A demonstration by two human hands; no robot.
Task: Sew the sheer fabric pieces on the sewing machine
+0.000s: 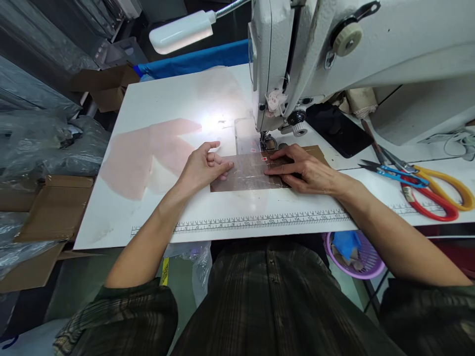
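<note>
A clear, shiny plastic sheet (247, 170) lies over a flat brown piece (222, 186) on the white sewing table (178, 207), just in front of the presser foot (264, 140). My left hand (202, 167) pinches the sheet's left edge between thumb and curled fingers, the index finger raised. Resting on the right part of the brown piece, my right hand (306, 170) has its fingers stretched out, the tips beside a small red-and-white mark (264, 158). Its palm hides part of the brown piece. Whether the sheet and brown piece are joined, I cannot tell.
The sewing machine (274, 59) stands behind my hands, under a white lamp (181, 32). A black phone (338, 129), blue snips (399, 174) and scissors with red (430, 205) and yellow handles lie right. A printed ruler (245, 223) runs along the front edge.
</note>
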